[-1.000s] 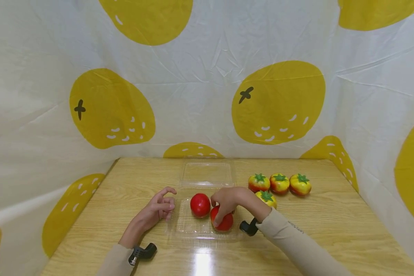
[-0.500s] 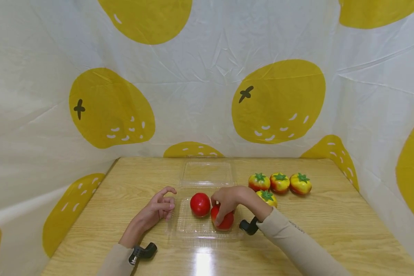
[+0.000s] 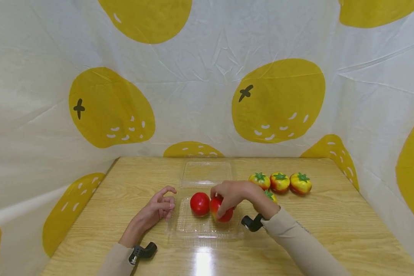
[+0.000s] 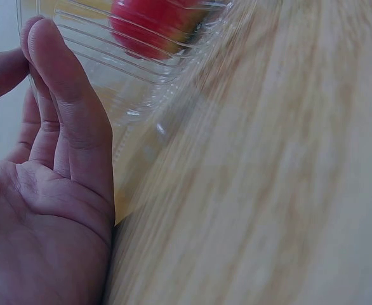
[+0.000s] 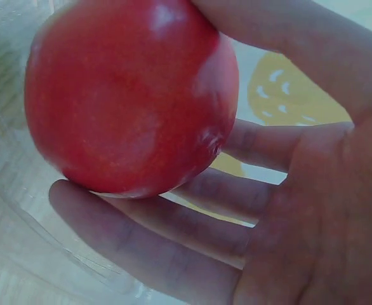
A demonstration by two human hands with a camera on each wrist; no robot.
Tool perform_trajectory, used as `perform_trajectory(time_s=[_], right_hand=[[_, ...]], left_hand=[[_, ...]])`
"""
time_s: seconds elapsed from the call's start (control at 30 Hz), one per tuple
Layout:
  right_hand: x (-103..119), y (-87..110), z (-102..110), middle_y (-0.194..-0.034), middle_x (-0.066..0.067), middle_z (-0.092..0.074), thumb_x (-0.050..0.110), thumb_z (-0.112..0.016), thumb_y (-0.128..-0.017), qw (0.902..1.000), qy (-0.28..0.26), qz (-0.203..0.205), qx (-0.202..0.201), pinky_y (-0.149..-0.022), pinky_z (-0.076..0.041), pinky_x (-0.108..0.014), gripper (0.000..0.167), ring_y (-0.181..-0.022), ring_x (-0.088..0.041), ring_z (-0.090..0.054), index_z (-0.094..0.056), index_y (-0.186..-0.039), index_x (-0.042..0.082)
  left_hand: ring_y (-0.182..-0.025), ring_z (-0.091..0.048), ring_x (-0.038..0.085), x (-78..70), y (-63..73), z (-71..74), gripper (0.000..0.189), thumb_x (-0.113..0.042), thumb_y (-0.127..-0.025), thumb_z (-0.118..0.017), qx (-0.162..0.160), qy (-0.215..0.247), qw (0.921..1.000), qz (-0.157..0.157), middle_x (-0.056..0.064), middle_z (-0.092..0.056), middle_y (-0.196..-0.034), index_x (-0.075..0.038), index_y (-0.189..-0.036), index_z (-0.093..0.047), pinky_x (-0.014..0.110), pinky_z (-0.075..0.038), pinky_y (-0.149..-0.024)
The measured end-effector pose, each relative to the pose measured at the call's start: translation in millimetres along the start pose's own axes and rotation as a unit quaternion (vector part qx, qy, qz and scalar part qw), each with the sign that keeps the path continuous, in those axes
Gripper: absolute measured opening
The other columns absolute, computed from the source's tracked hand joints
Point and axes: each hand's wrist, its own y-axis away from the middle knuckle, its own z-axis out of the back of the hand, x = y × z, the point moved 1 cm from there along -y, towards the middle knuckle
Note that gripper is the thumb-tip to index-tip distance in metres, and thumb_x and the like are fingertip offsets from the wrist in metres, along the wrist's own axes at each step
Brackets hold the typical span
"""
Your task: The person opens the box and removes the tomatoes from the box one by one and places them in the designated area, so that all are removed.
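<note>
In the head view my right hand [image 3: 234, 194] grips a red toy tomato [image 5: 122, 95] over the right side of a clear plastic clamshell box [image 3: 189, 230]. Its thumb and fingers spread round the fruit in the right wrist view. A second red tomato [image 3: 199, 204] sits in the box, just left of the held one. My left hand [image 3: 156, 210] lies at the box's left side, fingers loosely bent and nothing in it. In the left wrist view its fingertips overlap the box's ribbed wall [image 4: 110, 54].
The box's lid [image 3: 208, 172] lies folded back behind it. To the right, three yellow-red tomatoes [image 3: 280, 183] with green leaf crowns stand in a row; another [image 3: 270, 195] is partly hidden by my right wrist. A lemon-print cloth [image 3: 193, 107] hangs behind the wooden table [image 3: 317, 226].
My right hand has shifted slightly up and to the right, and the tomato in it has tilted and risen a little, showing some yellow. The left hand has stayed put.
</note>
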Motion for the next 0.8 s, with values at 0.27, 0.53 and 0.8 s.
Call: perform_trajectory(time_s=[0.27,0.53,0.8], right_hand=[[-1,10.7,8,-0.109,0.003,-0.064,0.025,-0.084,-0.083,0.9982,0.010,0.047,-0.035,-0.088,-0.055,-0.034,0.045,-0.100,-0.014,-0.058,-0.060,-0.121,0.018],[-4,20.7,11,-0.121,0.002,-0.063,0.026,-0.083,-0.084,0.9933,-0.024,0.088,-0.070,-0.091,-0.057,-0.032,0.051,-0.110,-0.016,-0.060,-0.056,-0.127,0.020],[-9,32.6,9,-0.126,-0.002,-0.062,0.025,-0.081,-0.087,0.9852,-0.046,0.122,-0.111,-0.094,-0.059,-0.035,0.056,-0.116,-0.021,-0.059,-0.051,-0.134,0.015]], left_hand=[[-0.061,-0.062,0.009,-0.7,-0.1,-1.1,0.038,0.006,-0.100,-0.046,0.000,-0.002,1.0000,0.001,-0.005,-0.066,-0.085,-0.014,-0.132,-0.043,0.022,-0.056,-0.058],[-0.061,-0.062,0.009,-0.2,0.7,-1.2,0.038,0.008,-0.100,-0.044,0.003,0.002,1.0000,-0.001,-0.005,-0.066,-0.086,-0.015,-0.131,-0.043,0.022,-0.055,-0.058],[-0.062,-0.062,0.009,-1.1,0.6,-1.8,0.038,0.007,-0.100,-0.044,0.007,0.003,1.0000,-0.004,-0.006,-0.067,-0.087,-0.015,-0.132,-0.042,0.022,-0.055,-0.059]])
